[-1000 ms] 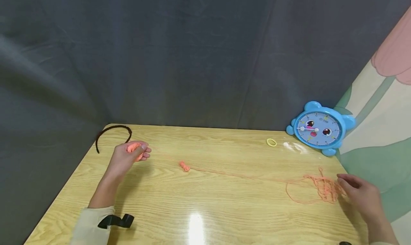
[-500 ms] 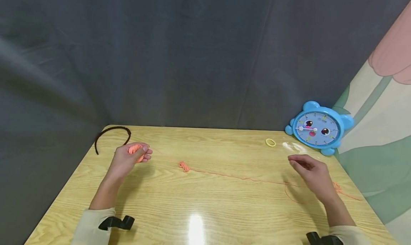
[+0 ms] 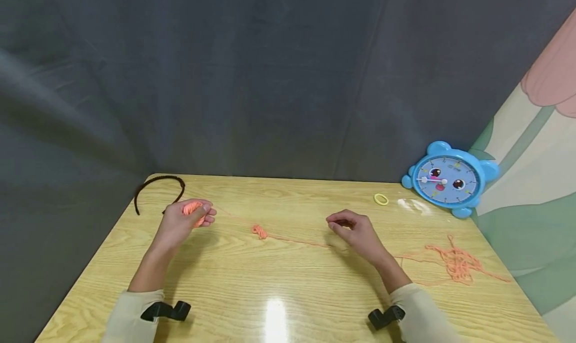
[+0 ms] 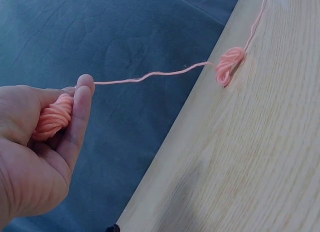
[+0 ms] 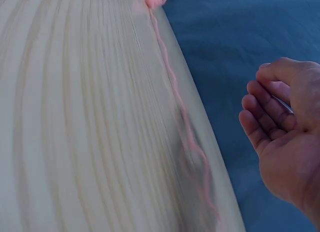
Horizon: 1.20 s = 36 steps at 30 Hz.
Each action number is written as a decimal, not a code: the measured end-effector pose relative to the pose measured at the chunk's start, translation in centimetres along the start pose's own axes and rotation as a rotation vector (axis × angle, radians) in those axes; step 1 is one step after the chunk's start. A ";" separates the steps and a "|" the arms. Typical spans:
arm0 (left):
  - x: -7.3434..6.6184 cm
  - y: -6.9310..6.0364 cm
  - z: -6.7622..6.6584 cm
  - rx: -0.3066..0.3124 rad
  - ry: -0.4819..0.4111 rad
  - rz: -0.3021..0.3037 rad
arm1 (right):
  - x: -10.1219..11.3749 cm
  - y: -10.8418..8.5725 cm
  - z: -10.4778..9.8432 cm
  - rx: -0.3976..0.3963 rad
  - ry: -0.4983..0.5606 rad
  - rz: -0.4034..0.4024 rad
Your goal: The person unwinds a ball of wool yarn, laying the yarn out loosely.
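The ball of salmon-coloured yarn (image 3: 191, 208) is in the left hand (image 3: 177, 225), above the left part of the wooden worktop (image 3: 225, 293). This hand holds it between thumb, palm and bent fingers. A thin strand (image 4: 135, 81) goes from its fingertips to a small looped bundle (image 3: 259, 232), which lies on the worktop, left of its middle. From this bundle another length of yarn (image 3: 297, 240) lies along the surface and passes below the right hand (image 3: 360, 235), toward a loose tangle (image 3: 459, 266) near the right edge. The right hand is above the worktop with fingers loosely curved; the space between thumb and forefinger is narrow, and I cannot well say if their tips touch.

Behind the left hand, a dark hoop (image 3: 163, 177) lies near the far left corner. A yellow ring (image 3: 381, 204) lies near the far edge, and to its right a blue clock (image 3: 463, 173) with ears is tilted at the far right corner. A dark cloth (image 3: 270, 83) hangs behind the far edge.
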State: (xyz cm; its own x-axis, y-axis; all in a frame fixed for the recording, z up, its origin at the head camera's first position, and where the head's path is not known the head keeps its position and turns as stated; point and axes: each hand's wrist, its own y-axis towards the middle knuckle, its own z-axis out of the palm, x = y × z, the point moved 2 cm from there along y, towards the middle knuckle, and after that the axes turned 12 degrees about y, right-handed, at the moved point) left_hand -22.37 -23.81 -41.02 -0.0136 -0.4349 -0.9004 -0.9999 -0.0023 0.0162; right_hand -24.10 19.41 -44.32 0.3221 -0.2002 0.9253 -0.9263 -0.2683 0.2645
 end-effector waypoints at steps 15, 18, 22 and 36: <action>0.0 0.1 0.2 0.001 0.002 0.020 | -0.8 2.6 7.3 0.079 0.109 0.074; 0.0 0.1 0.3 0.004 0.000 0.029 | -1.0 3.0 8.4 0.106 0.099 0.070; -0.1 0.1 0.4 0.006 -0.001 0.033 | -1.2 3.3 9.6 0.141 0.085 0.068; -0.2 -0.1 0.5 0.003 0.007 0.031 | -2.2 3.6 10.8 0.173 0.027 0.066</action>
State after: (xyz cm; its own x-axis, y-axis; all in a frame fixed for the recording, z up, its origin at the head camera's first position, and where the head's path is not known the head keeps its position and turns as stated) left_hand -22.30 -23.27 -41.10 -0.0445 -0.4408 -0.8965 -0.9990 0.0136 0.0429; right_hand -26.04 8.69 -48.32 0.2538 -0.1982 0.9467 -0.8972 -0.4140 0.1539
